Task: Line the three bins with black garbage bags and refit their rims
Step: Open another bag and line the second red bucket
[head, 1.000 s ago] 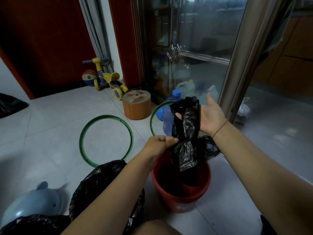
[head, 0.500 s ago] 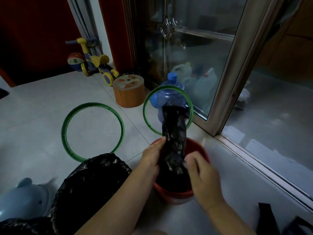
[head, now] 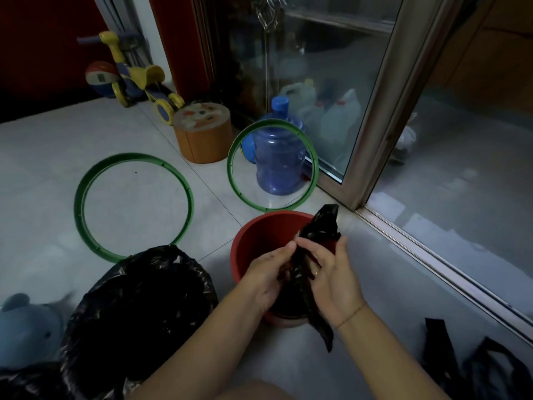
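- Well, both hands, the left hand (head: 268,272) and the right hand (head: 331,287), are close together over the red bin (head: 253,235). Each pinches the twisted black garbage bag (head: 323,226), which hangs partly inside the bin with its tip above the far edge.
- My worry is that the bag is bunched like a rope. I judge that rubbing for its mouth could tear the thin film.
- The light bin could tip or slide on the floor (head: 403,284) if I pull sideways.
- The propped green rim (head: 230,168) in front of the water bottle (head: 277,160) may topple if the bin nudges it. The flat green rim (head: 78,197) lies well to its left.
- Hidden are the bin's bottom, the bag's mouth, and my fingertips in the folds.
- The lined bin (head: 138,298) shows no rim. A black heap (head: 26,382) at the floor's lower-left corner is cut off, so I cannot tell if it is a bin.
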Demonstrator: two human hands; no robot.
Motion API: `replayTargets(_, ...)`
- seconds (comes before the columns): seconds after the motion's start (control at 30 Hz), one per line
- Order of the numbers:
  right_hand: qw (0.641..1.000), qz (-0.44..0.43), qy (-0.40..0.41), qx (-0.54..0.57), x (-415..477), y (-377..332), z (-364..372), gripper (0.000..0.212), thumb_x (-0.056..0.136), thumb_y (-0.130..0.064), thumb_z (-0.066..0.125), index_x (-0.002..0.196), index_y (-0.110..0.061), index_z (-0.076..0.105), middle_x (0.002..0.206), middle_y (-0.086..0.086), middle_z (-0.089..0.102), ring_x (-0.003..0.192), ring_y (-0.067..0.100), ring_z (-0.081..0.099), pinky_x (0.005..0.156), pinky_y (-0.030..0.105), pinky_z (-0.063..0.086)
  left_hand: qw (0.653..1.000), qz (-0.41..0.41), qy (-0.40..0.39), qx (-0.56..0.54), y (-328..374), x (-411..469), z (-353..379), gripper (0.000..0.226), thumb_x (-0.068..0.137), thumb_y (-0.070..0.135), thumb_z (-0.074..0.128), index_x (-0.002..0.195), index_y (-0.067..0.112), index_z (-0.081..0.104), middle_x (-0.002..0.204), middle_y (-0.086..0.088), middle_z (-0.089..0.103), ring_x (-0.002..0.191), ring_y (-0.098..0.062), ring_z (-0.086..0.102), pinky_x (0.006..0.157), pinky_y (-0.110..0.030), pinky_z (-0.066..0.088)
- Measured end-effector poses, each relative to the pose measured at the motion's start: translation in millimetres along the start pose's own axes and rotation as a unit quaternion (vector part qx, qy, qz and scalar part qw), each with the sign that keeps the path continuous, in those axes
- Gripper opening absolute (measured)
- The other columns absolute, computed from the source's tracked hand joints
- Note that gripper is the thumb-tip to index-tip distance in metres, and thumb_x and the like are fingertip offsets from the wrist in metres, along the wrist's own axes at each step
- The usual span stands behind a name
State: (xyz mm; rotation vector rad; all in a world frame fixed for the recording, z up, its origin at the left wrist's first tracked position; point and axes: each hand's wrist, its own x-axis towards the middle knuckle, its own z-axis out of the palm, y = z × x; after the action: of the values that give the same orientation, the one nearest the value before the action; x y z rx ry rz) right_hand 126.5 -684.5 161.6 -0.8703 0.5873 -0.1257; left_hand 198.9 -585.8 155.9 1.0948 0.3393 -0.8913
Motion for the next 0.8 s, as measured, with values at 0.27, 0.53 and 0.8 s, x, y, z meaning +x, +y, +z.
replayTargets(0.27,0.997,0.029,-0.051,0.055,8,8,0,0.084,0.082,-0.074,0.023,0.119,-0.010,0.064,0.128,0.015,0.061,0.123,0.029,0.053,0.108,0.048,0.035,0.997,0.048,0.024,0.063,3,0,-2,0.019,0.080,0.006,0.072,0.097,0.000,0.070,0.083,-0.015,0.073,0.068,-0.021,0.071,0.055,-0.024,0.055)
replayTargets(0.53,0.996,0.019,-0.056,0.069,11,1,-16,0.088,0.085,-0.073,0.018,0.125,-0.006,0.059,0.123,0.019,0.064,0.118,0.028,0.059,0.096,0.043,0.044,0.995,0.072,-0.010,0.063,9,3,-5,0.016,0.091,0.018,0.061,0.087,0.005,0.069,0.082,-0.011,0.074,0.072,-0.018,0.072,0.059,-0.023,0.055)
replayTargets(0.8,0.994,0.013,-0.091,0.052,9,-6,-12,0.088,0.082,-0.073,0.023,0.127,-0.006,0.057,0.126,0.016,0.063,0.116,0.024,0.060,0.097,0.041,0.043,0.989,0.065,0.013,0.133,8,-3,-5,0.005,0.083,0.012,0.071,0.082,0.007,0.069,0.076,-0.011,0.073,0.061,-0.016,0.070,0.054,-0.022,0.055)
